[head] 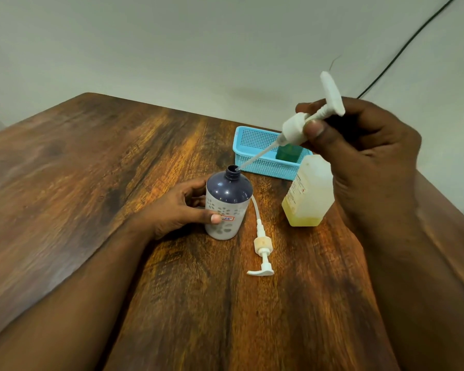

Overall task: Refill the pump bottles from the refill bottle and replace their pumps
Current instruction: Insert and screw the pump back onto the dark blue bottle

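The right hand (359,145) holds the pump (296,129) tilted, tube tip at the neck of the bottle (227,204) (lower left of the grip); the left hand (182,210) holds that bottle.

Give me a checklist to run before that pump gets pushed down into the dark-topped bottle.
1. Bottle steadied upright by left hand: ok.
2. Neck open, nothing blocking it: ok.
3. Tube tip of pump at the neck: ok.
4. Pump lined up with the bottle: not ok, tilted in right hand.
5. Fill level in bottle: cannot tell.
6. Spare pump lies apart on table: ok.
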